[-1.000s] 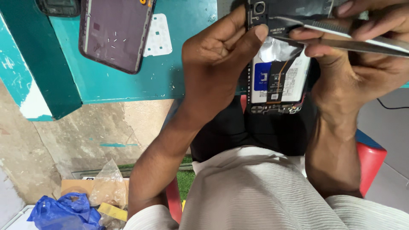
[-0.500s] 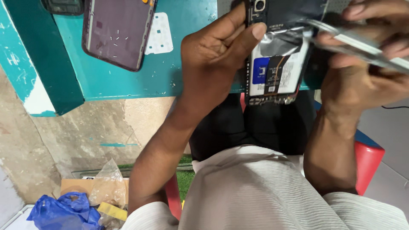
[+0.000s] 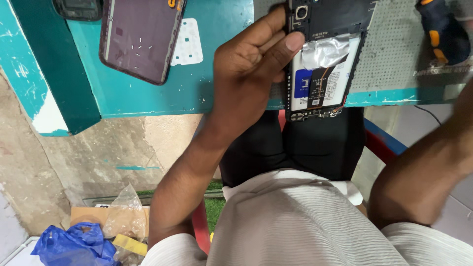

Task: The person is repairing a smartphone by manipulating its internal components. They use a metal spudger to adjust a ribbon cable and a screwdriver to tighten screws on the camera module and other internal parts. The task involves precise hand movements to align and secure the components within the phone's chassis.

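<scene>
A: Where does the phone stand at this point?

B: The opened smartphone point(image 3: 322, 59) lies face down at the near edge of the teal workbench point(image 3: 217, 64), its lower end hanging out over the person's lap. Its back is off: the white battery point(image 3: 322, 81) with its blue label shows, a crumpled silver foil strip point(image 3: 327, 49) lies across the battery's top, and the camera module sits bare near the upper corner.

A: And the hands?

B: The left hand point(image 3: 249, 74) grips the phone's left side, thumb pressed against the frame and fingers curled behind it. Of the right arm only the forearm point(image 3: 423, 167) shows, blurred; the hand itself is out of view, so I cannot tell what it holds.

A: So what looks done, what looks left?

B: By my reading, the opening is done. The battery and board remain seated, so any work inside is outstanding. A purple back cover point(image 3: 140, 37) lies apart on the bench, and a dark tool with orange accents point(image 3: 443, 34) rests on the perforated grey mat point(image 3: 394, 54) to the right.
</scene>
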